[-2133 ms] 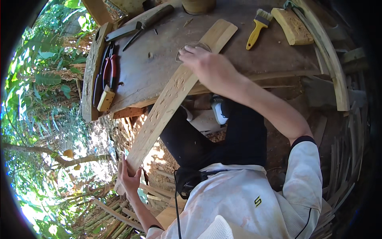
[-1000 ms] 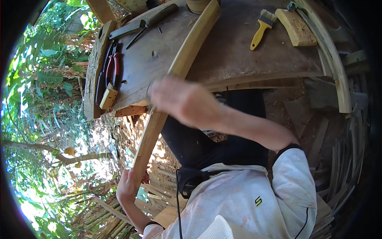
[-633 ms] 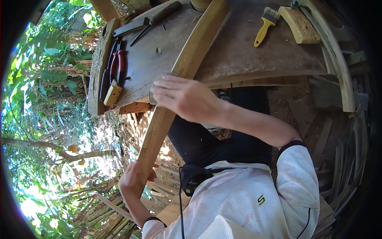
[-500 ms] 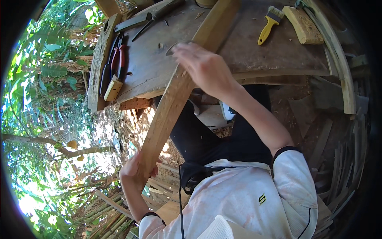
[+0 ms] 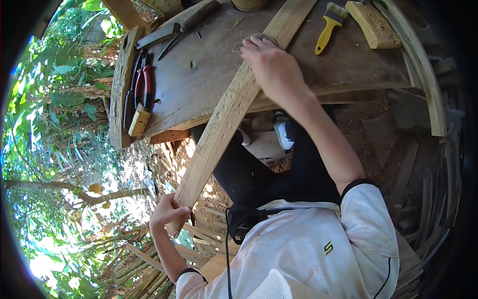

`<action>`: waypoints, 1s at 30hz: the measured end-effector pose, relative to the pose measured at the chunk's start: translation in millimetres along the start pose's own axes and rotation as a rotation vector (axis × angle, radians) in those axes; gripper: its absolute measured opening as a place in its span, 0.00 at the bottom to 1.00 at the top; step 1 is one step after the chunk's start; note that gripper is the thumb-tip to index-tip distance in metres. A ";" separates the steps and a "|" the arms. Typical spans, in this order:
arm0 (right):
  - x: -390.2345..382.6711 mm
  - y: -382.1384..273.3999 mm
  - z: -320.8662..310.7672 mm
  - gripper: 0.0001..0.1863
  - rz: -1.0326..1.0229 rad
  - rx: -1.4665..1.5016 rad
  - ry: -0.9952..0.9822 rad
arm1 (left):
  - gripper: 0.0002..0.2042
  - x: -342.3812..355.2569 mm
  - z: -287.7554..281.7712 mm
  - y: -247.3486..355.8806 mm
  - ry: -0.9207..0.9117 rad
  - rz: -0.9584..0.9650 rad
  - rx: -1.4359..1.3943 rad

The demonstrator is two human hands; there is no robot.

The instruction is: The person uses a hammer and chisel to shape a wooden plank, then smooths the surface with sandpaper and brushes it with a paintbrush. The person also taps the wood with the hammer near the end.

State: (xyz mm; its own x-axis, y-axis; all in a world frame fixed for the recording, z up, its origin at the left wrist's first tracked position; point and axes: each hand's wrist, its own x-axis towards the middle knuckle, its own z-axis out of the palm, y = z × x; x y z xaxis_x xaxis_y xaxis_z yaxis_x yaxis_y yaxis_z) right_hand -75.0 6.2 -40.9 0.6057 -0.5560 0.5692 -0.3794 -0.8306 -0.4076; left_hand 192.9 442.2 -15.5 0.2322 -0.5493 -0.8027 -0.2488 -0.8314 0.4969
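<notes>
A long wooden plank (image 5: pixel 226 109) slants from the far side of the dark workbench (image 5: pixel 209 57) down over its near edge toward me. Its near end is in my left hand (image 5: pixel 169 212), thumb across the top face and fingers partly hidden round the edge. My right hand (image 5: pixel 274 67) lies over the plank near its middle, above the bench. Under its fingertips shows a thin round disc (image 5: pixel 239 46), mostly covered; its exact kind I cannot make out. Faint marks and small pits dot the plank's upper face.
Left on the bench are red-handled pliers (image 5: pixel 144 82), a wood block (image 5: pixel 140 121) and a hammer-like tool (image 5: pixel 159 36). A yellow-handled paintbrush (image 5: pixel 328 30) and a wood piece (image 5: pixel 373 25) lie at the far right. Loose wood strips (image 5: pixel 433 209) are stacked at right, below the bench.
My right hand has slid up and right along the plank with the disc. The plank's top face has turned more toward view, and my left thumb now lies over its near end.
</notes>
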 end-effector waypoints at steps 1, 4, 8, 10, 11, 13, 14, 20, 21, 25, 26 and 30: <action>-3.2 -17.4 -0.1 0.05 0.005 0.013 -0.127 | 0.25 -6.6 4.3 -3.3 0.047 0.008 0.009; -30.5 -38.5 13.6 0.06 -0.191 0.037 -0.180 | 0.18 -7.1 19.8 20.7 0.062 0.077 -0.166; -21.8 -5.6 -8.3 0.06 -0.138 0.057 -0.090 | 0.20 -16.6 30.7 19.4 0.090 0.084 -0.294; -16.9 6.4 -14.1 0.07 -0.030 -0.106 0.046 | 0.20 -12.7 32.1 14.5 0.101 0.135 -0.235; -25.6 -17.4 -18.0 0.07 0.018 -0.009 -0.185 | 0.21 -14.1 32.2 14.6 0.088 0.147 -0.213; -50.5 -53.8 -15.8 0.08 -0.235 0.132 -0.111 | 0.21 -12.7 30.5 16.5 0.105 0.132 -0.206; -55.6 -62.3 -15.4 0.09 -0.358 0.201 -0.073 | 0.22 -11.6 30.4 17.7 0.110 0.126 -0.201; -42.0 -43.2 -22.1 0.14 -0.083 0.047 -0.116 | 0.23 -6.0 36.3 28.4 0.131 0.139 -0.152; -48.4 -72.9 -21.1 0.20 -0.166 0.160 -0.226 | 0.23 -6.5 32.9 17.0 0.146 0.146 -0.090; -79.6 -124.7 -3.4 0.17 -0.267 0.300 -0.272 | 0.21 -1.0 40.4 34.7 0.164 0.148 -0.106; -74.0 -121.1 -3.4 0.15 -0.212 0.398 -0.277 | 0.21 -2.5 40.8 36.8 0.188 0.161 -0.127; -52.0 -99.8 -5.7 0.13 -0.160 0.333 -0.208 | 0.20 10.0 45.3 33.8 0.237 0.239 -0.036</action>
State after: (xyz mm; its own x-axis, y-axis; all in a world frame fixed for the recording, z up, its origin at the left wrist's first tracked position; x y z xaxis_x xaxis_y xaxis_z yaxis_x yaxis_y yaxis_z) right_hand -72.7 117.8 -25.7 0.7797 -0.3745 0.5018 -0.0433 -0.8318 -0.5534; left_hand 144.2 412.4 -21.6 0.3845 -0.7300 -0.5650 -0.2905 -0.6766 0.6766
